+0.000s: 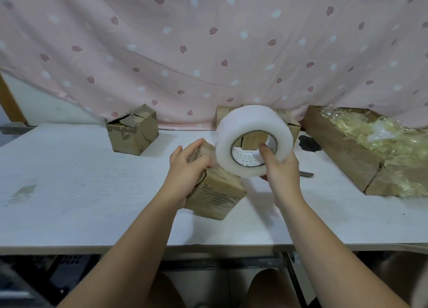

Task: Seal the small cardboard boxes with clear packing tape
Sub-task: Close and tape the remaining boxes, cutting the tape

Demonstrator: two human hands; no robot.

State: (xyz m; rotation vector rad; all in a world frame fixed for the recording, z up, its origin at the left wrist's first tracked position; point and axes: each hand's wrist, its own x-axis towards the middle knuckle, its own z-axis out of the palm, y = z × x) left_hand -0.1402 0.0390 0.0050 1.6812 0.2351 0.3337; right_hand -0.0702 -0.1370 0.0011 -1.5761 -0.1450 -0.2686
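A small cardboard box (217, 194) sits tilted on the white table (92, 180), at its middle. My left hand (188, 166) grips its top left side. My right hand (281, 166) holds up a wide roll of clear packing tape (250, 134) just right of and above the box, thumb inside the core. The roll's lower edge touches or nearly touches the box top. A second small box (133, 129) with ragged, partly raised flaps stands at the back left. Another box (289, 125) is mostly hidden behind the roll.
A large open carton (342, 150) with crumpled yellowish plastic filling (382, 138) lies at the right. A dark object (309, 144) and a thin flat metal piece (306, 174) lie right of my right hand. A pink patterned curtain (208, 53) hangs behind the table.
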